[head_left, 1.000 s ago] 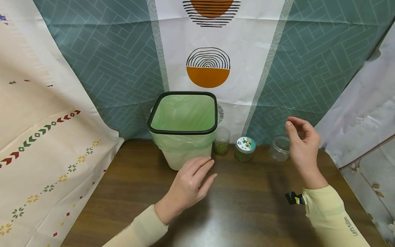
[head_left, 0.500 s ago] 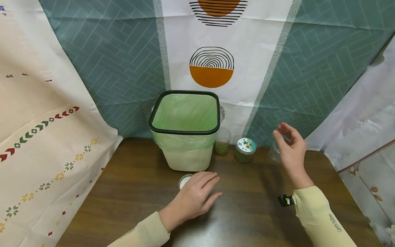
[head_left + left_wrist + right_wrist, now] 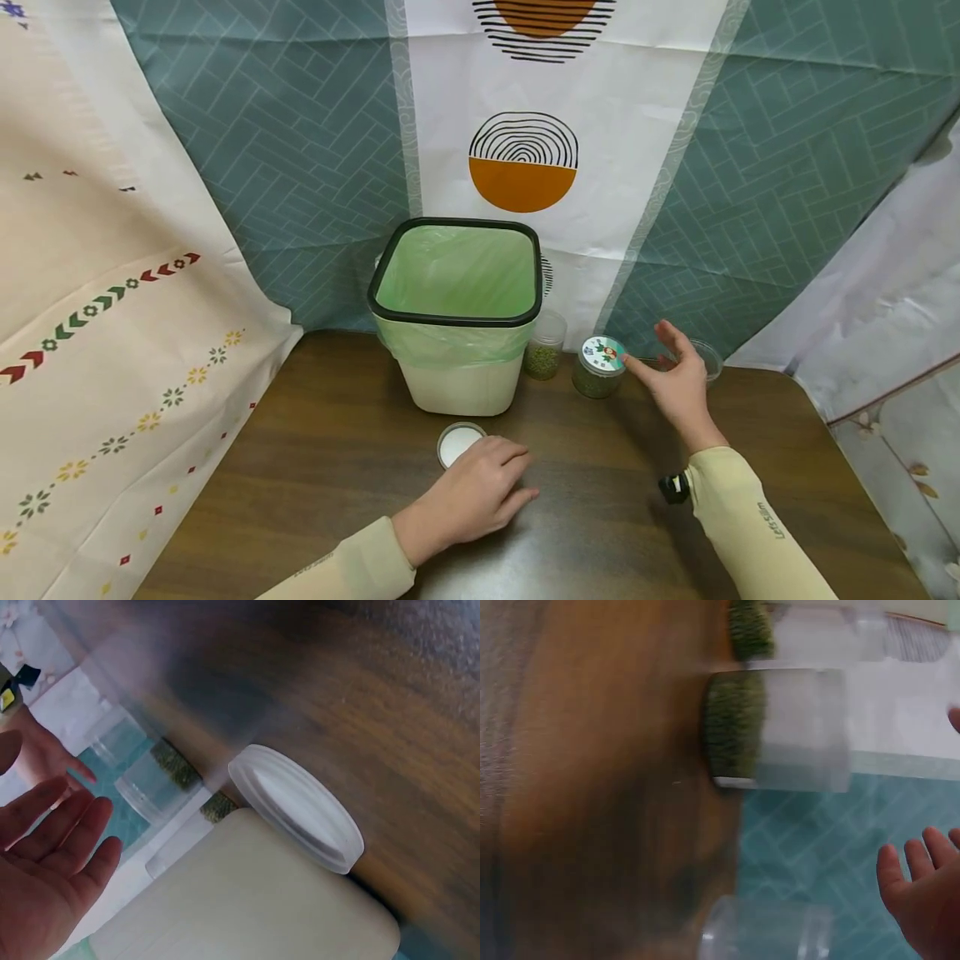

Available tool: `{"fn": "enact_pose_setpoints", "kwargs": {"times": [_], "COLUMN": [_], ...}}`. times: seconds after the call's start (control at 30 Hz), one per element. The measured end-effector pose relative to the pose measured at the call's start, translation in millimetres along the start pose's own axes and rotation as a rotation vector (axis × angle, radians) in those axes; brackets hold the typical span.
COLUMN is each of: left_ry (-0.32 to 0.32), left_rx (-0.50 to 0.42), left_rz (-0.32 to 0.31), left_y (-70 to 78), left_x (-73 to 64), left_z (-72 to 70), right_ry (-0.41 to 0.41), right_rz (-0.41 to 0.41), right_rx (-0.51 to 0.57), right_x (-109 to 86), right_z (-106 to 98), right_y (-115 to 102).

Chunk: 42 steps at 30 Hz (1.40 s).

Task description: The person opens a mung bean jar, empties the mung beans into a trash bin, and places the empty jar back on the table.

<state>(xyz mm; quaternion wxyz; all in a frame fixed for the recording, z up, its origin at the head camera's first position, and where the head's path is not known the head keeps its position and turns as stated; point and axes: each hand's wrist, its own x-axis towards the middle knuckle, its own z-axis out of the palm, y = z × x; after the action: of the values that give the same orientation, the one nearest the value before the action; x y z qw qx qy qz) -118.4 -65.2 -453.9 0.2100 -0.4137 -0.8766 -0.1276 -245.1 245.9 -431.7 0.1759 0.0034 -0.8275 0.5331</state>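
Observation:
My right hand (image 3: pixel 678 387) hovers with fingers and thumb spread just right of a lidded clear jar (image 3: pixel 596 382) of small green beans. In the right wrist view, a gap shows between the hand (image 3: pixel 930 892) and the jar (image 3: pixel 735 727). Behind the right hand stands an uncovered clear jar (image 3: pixel 707 360), partly hidden. My left hand (image 3: pixel 480 492) is held above the table, relaxed and holding nothing, beside a round white-centred lid (image 3: pixel 456 443). The left wrist view shows the lid's clear rim (image 3: pixel 349 851) on the wood in front of the bin.
A pale bin (image 3: pixel 457 383) with a black rim and green liner stands at the back centre. Tight against its right side is a tall clear container (image 3: pixel 543 358) part-filled with green beans. Patterned cloth (image 3: pixel 330 150) hangs behind the brown table (image 3: pixel 322 467).
My right hand has moved left and lower, from near the uncovered jar to beside the lidded one, and its fingers have spread. My left hand has drawn back from the bin, uncovering the white-centred lid.

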Motion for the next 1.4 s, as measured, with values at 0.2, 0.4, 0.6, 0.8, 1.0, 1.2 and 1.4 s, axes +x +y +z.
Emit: {"fn": "enact_pose_setpoints", "kwargs": {"times": [0.2, 0.4, 0.6, 0.8, 1.0, 1.2, 1.4], "left_ry": [-0.068, -0.145, -0.214, -0.257, -0.278, -0.268, -0.243], "left_rx": [0.018, 0.044, 0.066, 0.087, 0.108, 0.107, 0.105], "left_rz": [0.015, 0.016, 0.024, 0.035, 0.034, 0.021, -0.017], "left_y": [1.7, 3.3, 4.5, 4.6, 3.5, 3.8, 0.2], "left_x": [-2.3, -3.0, -5.3, -5.7, -6.4, -5.9, -1.8], "left_z": [6.3, 9.7, 13.0, 16.2, 17.3, 17.9, 14.4], "right_ry": [-0.141, -0.243, -0.249, -0.246, -0.206, -0.161, -0.172], "right_rz": [0.015, 0.132, 0.202, 0.211, 0.205, 0.187, 0.179], "right_rx": [-0.125, -0.249, -0.322, -0.321, -0.306, -0.305, -0.290], "right_x": [4.5, 7.2, 9.9, 11.0, 9.2, 1.5, -7.6], "right_z": [14, 24, 38, 49, 59, 59, 58], "right_y": [29, 38, 44, 50, 49, 49, 47]}}
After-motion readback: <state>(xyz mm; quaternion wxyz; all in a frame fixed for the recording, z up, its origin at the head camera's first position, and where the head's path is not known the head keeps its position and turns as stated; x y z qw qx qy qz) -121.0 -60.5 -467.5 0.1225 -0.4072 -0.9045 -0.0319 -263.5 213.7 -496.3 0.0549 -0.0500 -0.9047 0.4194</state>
